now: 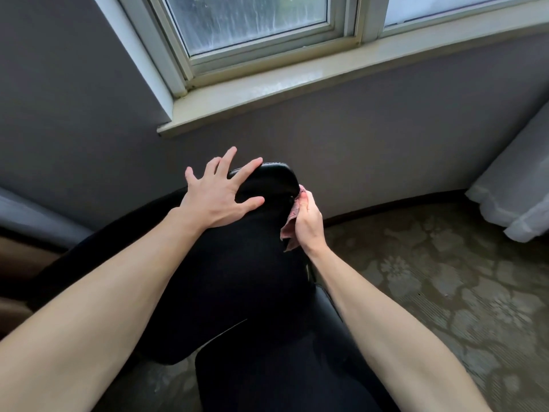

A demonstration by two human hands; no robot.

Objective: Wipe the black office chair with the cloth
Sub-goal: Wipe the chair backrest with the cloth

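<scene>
While our left hand (215, 200) rests spread, fingers open, on the chair (237, 263), our right hand (309, 223) works. Its fingers grip the cloth (292, 217) against the chair's side.

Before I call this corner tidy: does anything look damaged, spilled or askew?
Nothing damaged or spilled. The black office chair looks intact; the left hand rests open on it while the right hand presses a pinkish cloth against its side. The white window sill looks stained.

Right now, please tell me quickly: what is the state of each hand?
Left hand: open, fingers spread, resting flat on the black office chair.
Right hand: closed on the cloth, pressing it against the chair's right edge.
</scene>
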